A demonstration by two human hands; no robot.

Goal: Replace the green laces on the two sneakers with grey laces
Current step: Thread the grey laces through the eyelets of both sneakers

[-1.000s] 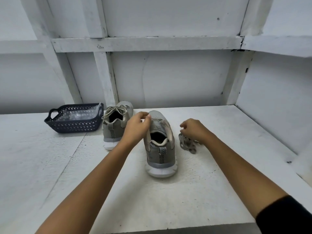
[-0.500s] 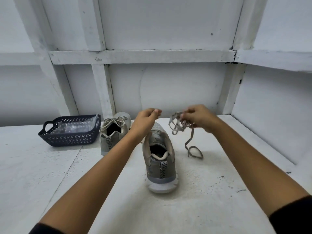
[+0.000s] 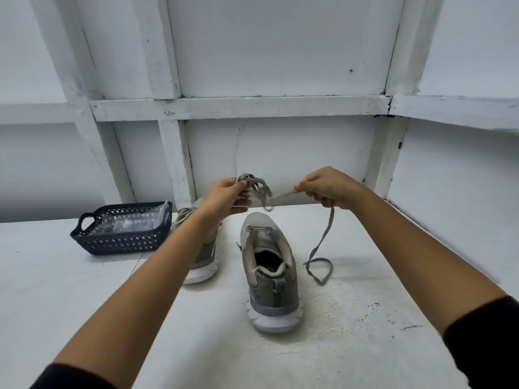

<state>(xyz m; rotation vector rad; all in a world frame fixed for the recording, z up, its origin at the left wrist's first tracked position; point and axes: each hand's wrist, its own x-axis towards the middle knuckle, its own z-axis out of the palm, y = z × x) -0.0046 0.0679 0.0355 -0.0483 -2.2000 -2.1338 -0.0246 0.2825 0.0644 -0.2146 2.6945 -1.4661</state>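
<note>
Two grey sneakers stand on the white table, heels toward me. The near sneaker at centre has no lace in it. The far sneaker, left of it and partly behind my left forearm, still carries a pale lace. Above them both hands hold one grey lace. My left hand pinches its bunched, tangled part. My right hand grips a stretch of it, and the free end hangs down to the table in a loop right of the near sneaker.
A dark blue perforated basket with clear plastic inside stands at the left on the table. White framed walls close the back and the right side.
My right hand lifted the grey lace off the table beside the near sneaker. My left hand left that sneaker's tongue and took hold of the lace bundle. The lace is now stretched between both hands.
</note>
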